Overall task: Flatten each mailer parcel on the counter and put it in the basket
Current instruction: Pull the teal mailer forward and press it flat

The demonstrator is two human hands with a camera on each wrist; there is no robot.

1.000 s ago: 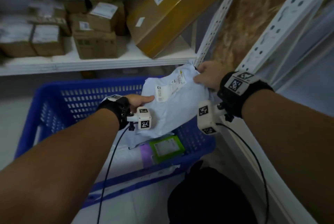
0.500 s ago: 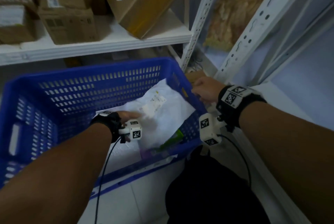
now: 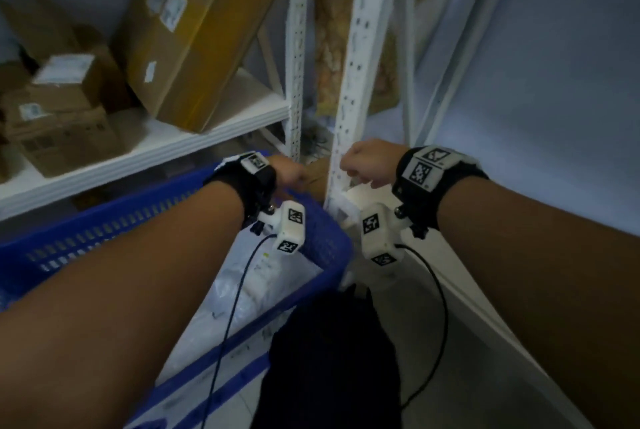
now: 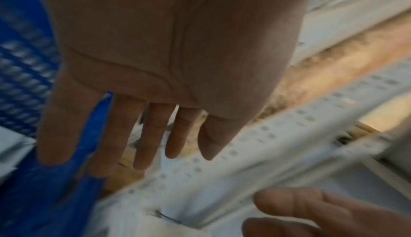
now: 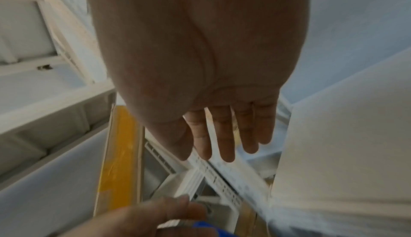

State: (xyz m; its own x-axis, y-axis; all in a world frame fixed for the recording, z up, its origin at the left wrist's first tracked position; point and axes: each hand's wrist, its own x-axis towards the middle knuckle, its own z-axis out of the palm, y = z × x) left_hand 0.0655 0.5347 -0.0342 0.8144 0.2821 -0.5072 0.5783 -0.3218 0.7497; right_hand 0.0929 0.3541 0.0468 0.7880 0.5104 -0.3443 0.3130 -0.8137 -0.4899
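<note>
The blue slatted basket sits low at the left, and a white mailer parcel with a label lies flat inside it. My left hand hovers above the basket's far right corner. In the left wrist view its fingers are straight and hold nothing. My right hand hangs just right of it, beside the white slotted post. The right wrist view shows that hand's fingers straight and empty. Neither hand touches the parcel.
A white shelf behind the basket carries several cardboard boxes, with a big tilted one among them. A black bag sits on the floor below my wrists. A pale counter surface runs along the right.
The parcel, held by both hands above the basket, went down into it and was let go. Both hands have risen to the basket's far right corner, and the view has swung right.
</note>
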